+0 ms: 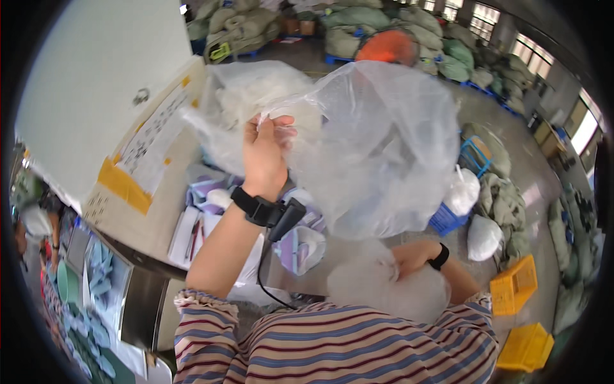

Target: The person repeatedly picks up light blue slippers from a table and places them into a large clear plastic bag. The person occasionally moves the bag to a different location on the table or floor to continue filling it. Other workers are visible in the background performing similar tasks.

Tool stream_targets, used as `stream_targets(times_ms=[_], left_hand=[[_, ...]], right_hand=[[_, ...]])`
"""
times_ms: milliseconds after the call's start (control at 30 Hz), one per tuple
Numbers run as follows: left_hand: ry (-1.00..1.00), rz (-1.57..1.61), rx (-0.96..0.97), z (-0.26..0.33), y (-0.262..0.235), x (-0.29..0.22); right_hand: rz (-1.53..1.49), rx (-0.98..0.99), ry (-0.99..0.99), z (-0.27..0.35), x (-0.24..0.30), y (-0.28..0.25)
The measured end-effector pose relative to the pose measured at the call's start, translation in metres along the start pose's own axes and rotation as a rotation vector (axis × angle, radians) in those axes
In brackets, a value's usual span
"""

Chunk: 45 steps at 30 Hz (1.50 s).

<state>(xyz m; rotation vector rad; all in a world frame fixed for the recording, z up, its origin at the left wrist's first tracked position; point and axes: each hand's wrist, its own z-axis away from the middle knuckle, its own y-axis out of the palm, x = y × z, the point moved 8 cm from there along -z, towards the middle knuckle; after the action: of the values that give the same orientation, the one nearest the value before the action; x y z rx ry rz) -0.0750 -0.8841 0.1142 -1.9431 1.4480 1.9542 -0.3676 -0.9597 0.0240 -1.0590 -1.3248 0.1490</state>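
plastic bag [390,160], 2 o'clock: looked glossy, creased | paper sheet [151,144], 10 o'clock: was matt | sacks [243,32], 11 o'clock: looked rough | crate [515,287], 4 o'clock: was smooth plastic | blouse [320,345], 6 o'clock: was matt cloth

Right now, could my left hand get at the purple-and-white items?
Probably not without letting go: the left hand is pinching the clear plastic bag. Otherwise, the purple-and-white items look partly uncovered near its wrist.
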Motion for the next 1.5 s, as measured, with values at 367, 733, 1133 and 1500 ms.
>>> stream_targets(times_ms=[367,733,1133,1500], left_hand=[[0.139,-0.453,1.064,0.149,0.088,-0.010],[0.234,-0.760,0.741,0.103,-0.028,-0.010],[0.686,-2.025,0.908,-0.005,-0.251,0.094],[0.225,-0.653,1.433,0.127,0.017,-0.026]], right_hand=[[0.414,-0.471,0.596,-0.091,-0.184,-0.067],[0.303,-0.381,0.234,-0.228,-0.163,-0.082],[1.168,0.586,0.531,-0.186,0.048,0.026],[-0.161,0.209,0.084,-0.191,-0.006,0.039]])
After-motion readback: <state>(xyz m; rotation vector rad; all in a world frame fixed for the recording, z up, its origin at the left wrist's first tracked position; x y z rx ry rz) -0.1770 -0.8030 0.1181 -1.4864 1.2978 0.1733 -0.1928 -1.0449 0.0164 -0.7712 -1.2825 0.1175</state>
